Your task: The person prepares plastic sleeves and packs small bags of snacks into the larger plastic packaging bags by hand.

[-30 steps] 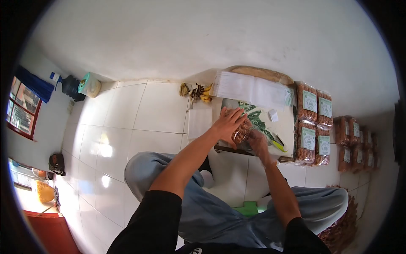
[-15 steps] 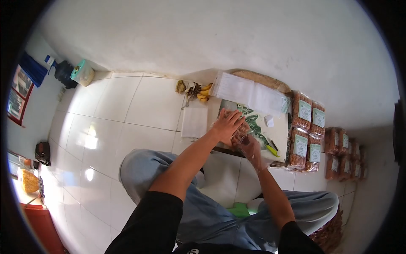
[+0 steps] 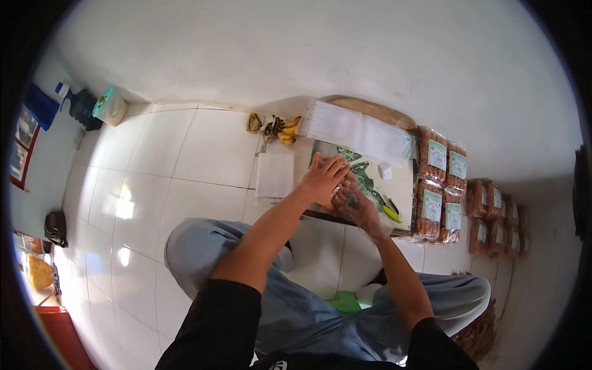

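Observation:
Over the near edge of a low table, a clear plastic bag with reddish-brown contents lies between my two hands. My left hand rests on its left side, fingers wrapped over it. On its right side my right hand grips the bag, with clear film about the fingers and wrist. Behind the hands is a green-and-white patterned surface. To the right lie a small white paper piece and a yellow-green cutter. A stack of clear bags lies along the table's back.
Labelled packs stand right of the table, with more packs beyond. Bananas and a white stack are on the left. A green item lies between my legs. A lidded tub sits far left.
The whole view has shifted, so the table and packs appear further left. Both hands stay around the bag; my right hand has moved slightly against its side.

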A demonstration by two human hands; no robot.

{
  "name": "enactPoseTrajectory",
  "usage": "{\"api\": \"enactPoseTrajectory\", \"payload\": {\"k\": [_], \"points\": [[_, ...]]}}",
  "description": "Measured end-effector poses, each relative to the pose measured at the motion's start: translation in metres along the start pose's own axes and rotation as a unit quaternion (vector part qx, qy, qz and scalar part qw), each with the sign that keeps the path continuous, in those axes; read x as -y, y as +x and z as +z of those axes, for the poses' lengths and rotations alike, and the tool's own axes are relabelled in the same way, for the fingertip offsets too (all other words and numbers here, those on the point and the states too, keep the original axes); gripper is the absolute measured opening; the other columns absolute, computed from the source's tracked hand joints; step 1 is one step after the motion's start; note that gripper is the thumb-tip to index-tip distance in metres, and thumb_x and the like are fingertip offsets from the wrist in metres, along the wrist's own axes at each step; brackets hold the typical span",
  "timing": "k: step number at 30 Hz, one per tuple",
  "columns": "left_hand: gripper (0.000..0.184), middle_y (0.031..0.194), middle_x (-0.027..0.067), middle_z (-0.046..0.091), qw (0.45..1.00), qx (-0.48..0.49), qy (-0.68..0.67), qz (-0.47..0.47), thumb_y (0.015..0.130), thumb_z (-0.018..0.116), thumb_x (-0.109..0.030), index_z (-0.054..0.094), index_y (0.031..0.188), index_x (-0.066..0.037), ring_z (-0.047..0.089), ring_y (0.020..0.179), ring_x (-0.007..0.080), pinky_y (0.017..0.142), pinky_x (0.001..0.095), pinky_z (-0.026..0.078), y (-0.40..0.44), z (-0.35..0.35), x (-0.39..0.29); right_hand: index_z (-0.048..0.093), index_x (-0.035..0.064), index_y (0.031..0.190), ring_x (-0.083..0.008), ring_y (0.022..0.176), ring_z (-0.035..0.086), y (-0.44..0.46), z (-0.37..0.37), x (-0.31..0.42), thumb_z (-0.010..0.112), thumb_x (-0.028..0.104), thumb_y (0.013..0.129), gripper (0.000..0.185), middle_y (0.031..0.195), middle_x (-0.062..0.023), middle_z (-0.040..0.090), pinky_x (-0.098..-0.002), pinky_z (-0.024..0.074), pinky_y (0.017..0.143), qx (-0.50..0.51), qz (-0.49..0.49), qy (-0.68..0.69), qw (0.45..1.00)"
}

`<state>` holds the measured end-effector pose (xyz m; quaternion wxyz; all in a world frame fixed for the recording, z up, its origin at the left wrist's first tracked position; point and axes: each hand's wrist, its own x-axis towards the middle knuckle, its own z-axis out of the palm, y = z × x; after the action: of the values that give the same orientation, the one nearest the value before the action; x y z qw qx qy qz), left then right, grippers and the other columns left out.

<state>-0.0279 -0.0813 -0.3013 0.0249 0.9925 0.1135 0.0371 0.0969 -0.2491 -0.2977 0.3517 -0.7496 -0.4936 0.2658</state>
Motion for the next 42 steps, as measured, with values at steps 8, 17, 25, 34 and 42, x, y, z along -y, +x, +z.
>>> {"api": "enactPoseTrajectory", "payload": {"k": [8,17,25,34,42], "points": [[0.145,0.159,0.0095,0.017,0.999,0.038,0.004,0.028,0.042,0.071,-0.086,0.014,0.154,-0.012,0.014,0.147,0.0280,0.115,0.0650,0.008,-0.004,-0.015,0.012,0.048,0.0072,0.139,-0.0343,0.090,0.064,-0.046,-0.059,-0.094,0.066,0.010,0.088,0.054,0.110,-0.0193,0.065,-0.0381,0.0536,0.085,0.021,-0.231,-0.094,0.968],[0.140,0.155,0.0106,0.028,0.993,-0.034,0.038,0.104,0.045,0.054,-0.096,0.025,0.152,-0.010,0.022,0.145,0.0272,0.115,0.0605,0.012,0.002,-0.010,0.003,0.070,0.0059,0.097,-0.0263,0.073,0.067,-0.155,-0.161,-0.115,0.071,0.022,0.085,0.020,0.081,-0.0087,0.069,-0.0379,0.0547,0.069,-0.048,-0.188,-0.282,0.940],[0.139,0.154,0.0109,0.029,0.984,0.031,0.015,0.173,0.051,0.061,-0.090,0.014,0.154,-0.011,0.026,0.144,0.0266,0.119,0.0512,0.010,0.023,-0.026,-0.015,0.058,0.0142,0.129,-0.0272,0.076,0.066,-0.143,-0.072,-0.049,0.080,0.042,0.076,0.063,0.086,-0.0132,0.068,-0.0382,0.0525,0.069,-0.058,0.126,-0.003,0.990],[0.143,0.149,0.0162,0.036,0.974,0.116,0.029,0.193,0.045,0.071,-0.082,0.014,0.153,-0.009,0.034,0.137,0.0320,0.115,0.0478,0.024,0.034,-0.047,-0.012,0.070,0.0138,0.097,-0.0315,0.084,0.067,-0.179,-0.081,-0.135,0.064,0.020,0.086,0.014,0.092,-0.0099,0.070,-0.0418,0.0536,0.075,-0.091,-0.034,-0.077,0.992],[0.126,0.148,0.0191,0.037,0.950,0.182,0.070,0.244,0.055,0.075,-0.074,0.028,0.149,-0.005,0.036,0.136,0.0343,0.114,0.0484,0.025,0.061,-0.105,-0.016,0.036,0.0018,0.142,-0.0347,0.122,0.056,-0.332,-0.164,-0.259,0.054,0.076,0.079,0.099,0.129,-0.0207,0.058,-0.0435,0.0442,0.101,0.159,0.545,-0.271,0.777]]}}
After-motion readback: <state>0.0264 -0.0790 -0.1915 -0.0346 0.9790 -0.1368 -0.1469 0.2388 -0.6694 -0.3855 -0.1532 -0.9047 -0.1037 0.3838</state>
